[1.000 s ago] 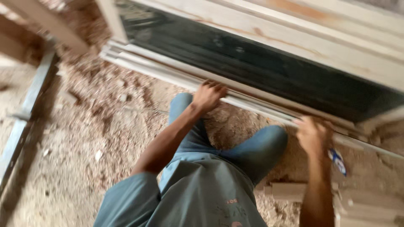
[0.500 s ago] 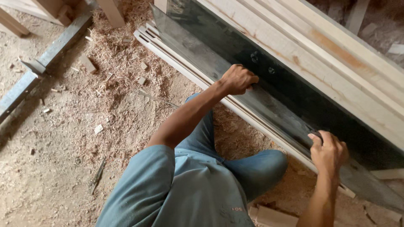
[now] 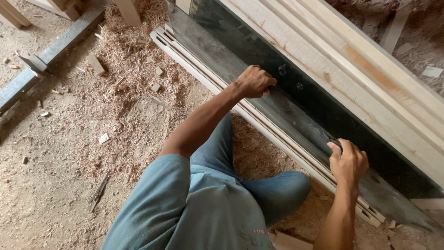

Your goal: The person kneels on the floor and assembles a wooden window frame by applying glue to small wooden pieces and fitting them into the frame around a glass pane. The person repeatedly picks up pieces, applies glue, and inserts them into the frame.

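Left hand is closed around the upper edge of a dark glass pane, and the right hand grips the same edge lower down. This pane stands tilted between pale wooden frame strips and wooden planks, above the sawdust-covered floor.

Sawdust and curled shavings heaped thick across the dirt floor. Small wood offcuts scattered among them, one pale chip lying apart. Grey metal beam stretched along the upper left, near square timber posts. Dark thin sliver rested on the floor, lower left. Loose wood scraps littered the far right corner. Pale block sat at the bottom edge.
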